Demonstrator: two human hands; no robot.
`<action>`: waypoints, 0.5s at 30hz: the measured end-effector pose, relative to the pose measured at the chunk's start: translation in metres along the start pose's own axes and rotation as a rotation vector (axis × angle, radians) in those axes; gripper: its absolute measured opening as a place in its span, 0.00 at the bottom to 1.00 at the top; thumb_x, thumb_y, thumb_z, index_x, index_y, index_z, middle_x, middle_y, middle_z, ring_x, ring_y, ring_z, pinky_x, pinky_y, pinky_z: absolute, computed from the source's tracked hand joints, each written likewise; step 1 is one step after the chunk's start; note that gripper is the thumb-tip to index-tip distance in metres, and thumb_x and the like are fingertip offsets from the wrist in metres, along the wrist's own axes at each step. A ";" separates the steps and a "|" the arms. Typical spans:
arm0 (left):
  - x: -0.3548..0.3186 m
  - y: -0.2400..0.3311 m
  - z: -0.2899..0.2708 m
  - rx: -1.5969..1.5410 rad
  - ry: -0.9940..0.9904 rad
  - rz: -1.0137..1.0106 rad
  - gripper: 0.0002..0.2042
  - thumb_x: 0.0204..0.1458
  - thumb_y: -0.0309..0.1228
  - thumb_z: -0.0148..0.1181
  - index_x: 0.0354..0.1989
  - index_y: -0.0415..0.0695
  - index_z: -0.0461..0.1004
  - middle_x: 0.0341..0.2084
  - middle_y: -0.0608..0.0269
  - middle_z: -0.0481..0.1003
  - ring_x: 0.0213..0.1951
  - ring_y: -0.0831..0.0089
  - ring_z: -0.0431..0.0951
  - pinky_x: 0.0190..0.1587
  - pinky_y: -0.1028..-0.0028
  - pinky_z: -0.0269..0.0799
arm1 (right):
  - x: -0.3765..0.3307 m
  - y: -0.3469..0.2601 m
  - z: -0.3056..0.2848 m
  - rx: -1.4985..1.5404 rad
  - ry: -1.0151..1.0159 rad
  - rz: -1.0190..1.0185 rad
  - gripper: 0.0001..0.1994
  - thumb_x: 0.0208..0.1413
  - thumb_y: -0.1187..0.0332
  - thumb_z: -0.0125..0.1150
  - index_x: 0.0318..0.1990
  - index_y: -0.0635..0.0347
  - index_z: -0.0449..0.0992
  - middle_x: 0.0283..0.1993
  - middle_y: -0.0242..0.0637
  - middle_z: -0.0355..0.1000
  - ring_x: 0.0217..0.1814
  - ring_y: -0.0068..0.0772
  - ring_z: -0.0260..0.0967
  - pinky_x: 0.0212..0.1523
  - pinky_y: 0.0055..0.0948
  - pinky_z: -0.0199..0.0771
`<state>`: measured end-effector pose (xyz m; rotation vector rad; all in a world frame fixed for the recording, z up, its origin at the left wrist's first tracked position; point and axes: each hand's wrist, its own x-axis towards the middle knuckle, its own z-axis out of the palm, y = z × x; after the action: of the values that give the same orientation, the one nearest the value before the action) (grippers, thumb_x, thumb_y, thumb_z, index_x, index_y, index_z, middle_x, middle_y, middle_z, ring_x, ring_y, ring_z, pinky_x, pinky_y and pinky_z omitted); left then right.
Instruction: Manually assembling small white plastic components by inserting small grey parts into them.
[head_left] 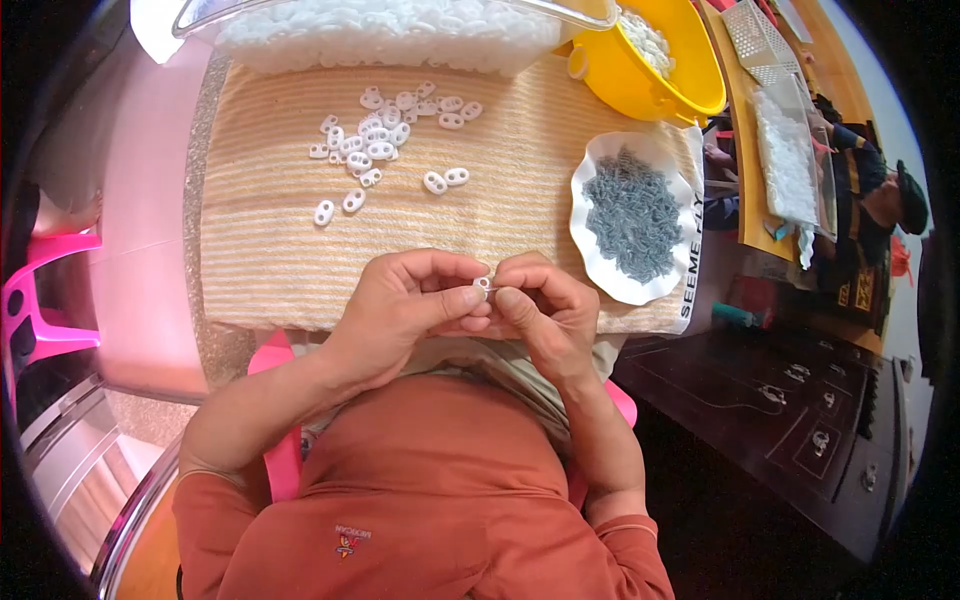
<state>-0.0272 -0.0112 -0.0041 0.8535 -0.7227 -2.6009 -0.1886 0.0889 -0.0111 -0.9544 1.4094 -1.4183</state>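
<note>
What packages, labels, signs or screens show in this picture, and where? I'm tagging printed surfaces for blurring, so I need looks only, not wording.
Edge strip: right border of the striped cloth, beside the white dish of grey bits; narrow white band with dark lettering.
Shirt emblem: low on the person's orange top; small, red and yellow.
Dark panel: far right, near another person; black with yellow marks.
No screens show.

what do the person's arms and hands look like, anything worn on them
Both hands, left hand and right hand, are bare: no gloves, and no rings or watch that I can make out. The forearms are bare too, with orange-red sleeves pushed up toward the elbows, matching the orange-red top.
</note>
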 end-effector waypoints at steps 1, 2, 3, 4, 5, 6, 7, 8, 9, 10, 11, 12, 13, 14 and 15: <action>0.000 0.000 0.001 0.002 0.005 0.004 0.10 0.54 0.22 0.58 0.44 0.34 0.73 0.35 0.58 0.77 0.35 0.74 0.79 0.41 0.76 0.79 | 0.000 0.000 0.000 0.002 -0.001 0.001 0.04 0.54 0.79 0.59 0.37 0.69 0.74 0.39 0.39 0.71 0.39 0.24 0.68 0.42 0.21 0.70; 0.000 0.000 0.001 0.004 0.008 0.008 0.10 0.54 0.21 0.58 0.45 0.34 0.73 0.35 0.58 0.77 0.35 0.74 0.79 0.41 0.76 0.79 | 0.000 0.001 0.000 -0.002 -0.005 -0.007 0.04 0.54 0.79 0.59 0.37 0.69 0.74 0.39 0.39 0.71 0.39 0.24 0.69 0.42 0.21 0.70; 0.000 0.000 0.002 0.004 0.010 0.008 0.10 0.54 0.21 0.58 0.45 0.34 0.73 0.35 0.58 0.77 0.35 0.74 0.79 0.41 0.76 0.79 | 0.001 0.001 0.000 -0.006 -0.010 -0.016 0.04 0.54 0.79 0.59 0.37 0.69 0.74 0.39 0.40 0.71 0.39 0.25 0.69 0.41 0.21 0.71; -0.001 0.000 0.002 0.012 0.010 0.010 0.11 0.54 0.21 0.58 0.45 0.34 0.73 0.35 0.58 0.76 0.36 0.74 0.79 0.41 0.76 0.79 | 0.001 0.002 -0.001 -0.005 -0.011 -0.015 0.04 0.54 0.79 0.59 0.37 0.69 0.74 0.39 0.40 0.71 0.39 0.25 0.69 0.41 0.21 0.71; -0.001 0.000 0.002 0.019 0.011 0.012 0.11 0.54 0.21 0.58 0.45 0.34 0.73 0.35 0.58 0.76 0.36 0.74 0.79 0.41 0.76 0.79 | 0.001 0.002 -0.001 -0.012 -0.014 -0.023 0.04 0.54 0.79 0.59 0.37 0.70 0.74 0.39 0.40 0.71 0.39 0.25 0.69 0.41 0.21 0.70; -0.001 0.000 0.002 0.019 0.012 0.012 0.11 0.54 0.21 0.58 0.45 0.34 0.73 0.35 0.58 0.76 0.36 0.74 0.79 0.41 0.76 0.79 | 0.001 0.002 0.000 -0.019 -0.018 -0.032 0.04 0.54 0.80 0.59 0.37 0.70 0.74 0.39 0.40 0.71 0.39 0.25 0.69 0.41 0.21 0.70; -0.001 0.000 0.002 0.013 0.015 0.009 0.10 0.54 0.21 0.58 0.45 0.33 0.73 0.36 0.57 0.76 0.36 0.74 0.79 0.42 0.76 0.79 | 0.001 0.001 0.000 -0.018 -0.019 -0.031 0.04 0.54 0.80 0.59 0.37 0.70 0.74 0.39 0.40 0.71 0.39 0.25 0.69 0.41 0.21 0.70; -0.002 0.000 0.003 0.006 0.018 0.007 0.10 0.54 0.21 0.58 0.44 0.33 0.73 0.36 0.57 0.76 0.36 0.74 0.79 0.42 0.76 0.79 | 0.001 0.001 0.000 -0.015 -0.017 -0.023 0.04 0.54 0.79 0.59 0.37 0.70 0.74 0.39 0.40 0.71 0.39 0.25 0.69 0.41 0.21 0.70; -0.002 0.000 0.002 0.005 0.019 0.007 0.10 0.54 0.21 0.58 0.44 0.33 0.73 0.36 0.57 0.76 0.36 0.74 0.79 0.42 0.76 0.79 | 0.001 0.000 0.000 -0.011 -0.015 -0.016 0.04 0.54 0.79 0.59 0.37 0.70 0.74 0.39 0.40 0.71 0.39 0.25 0.69 0.42 0.21 0.70; -0.002 0.000 0.002 -0.002 0.019 0.009 0.10 0.54 0.21 0.58 0.44 0.33 0.73 0.36 0.57 0.76 0.36 0.74 0.79 0.42 0.76 0.79 | 0.001 0.000 0.001 -0.010 -0.016 -0.015 0.04 0.54 0.79 0.59 0.37 0.70 0.74 0.39 0.40 0.71 0.39 0.25 0.69 0.42 0.21 0.70; -0.002 0.000 0.003 -0.010 0.018 0.010 0.10 0.54 0.21 0.58 0.44 0.33 0.73 0.36 0.57 0.76 0.36 0.74 0.79 0.42 0.77 0.79 | 0.001 0.000 0.001 -0.013 -0.013 -0.013 0.04 0.54 0.79 0.59 0.37 0.70 0.75 0.39 0.40 0.71 0.39 0.25 0.68 0.42 0.21 0.70; -0.002 0.001 0.003 -0.010 0.019 0.010 0.10 0.54 0.21 0.58 0.44 0.33 0.73 0.36 0.57 0.76 0.36 0.74 0.79 0.42 0.77 0.79 | 0.000 -0.001 0.001 -0.016 -0.009 -0.010 0.04 0.54 0.79 0.60 0.37 0.70 0.75 0.39 0.40 0.71 0.39 0.25 0.68 0.42 0.21 0.70; -0.002 0.001 0.003 -0.004 0.028 0.006 0.10 0.54 0.21 0.58 0.44 0.33 0.73 0.36 0.56 0.76 0.36 0.73 0.79 0.41 0.77 0.79 | 0.000 0.000 0.001 -0.016 -0.010 -0.010 0.04 0.54 0.79 0.60 0.37 0.70 0.75 0.39 0.40 0.71 0.39 0.25 0.68 0.42 0.21 0.70; -0.002 0.001 0.003 0.002 0.036 0.001 0.10 0.54 0.20 0.58 0.44 0.32 0.73 0.36 0.56 0.76 0.36 0.73 0.79 0.41 0.77 0.79 | 0.000 0.001 0.001 -0.029 -0.009 -0.018 0.04 0.54 0.79 0.60 0.37 0.70 0.75 0.39 0.40 0.71 0.39 0.25 0.68 0.41 0.21 0.69; -0.002 0.001 0.003 0.002 0.037 0.001 0.10 0.54 0.20 0.58 0.44 0.32 0.73 0.36 0.56 0.76 0.36 0.73 0.79 0.41 0.77 0.79 | 0.000 0.001 0.000 -0.043 -0.009 -0.026 0.04 0.54 0.79 0.60 0.37 0.70 0.75 0.38 0.40 0.71 0.39 0.25 0.68 0.41 0.21 0.69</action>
<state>-0.0277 -0.0100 -0.0003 0.8990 -0.7149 -2.5770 -0.1883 0.0889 -0.0123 -1.0084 1.4309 -1.4063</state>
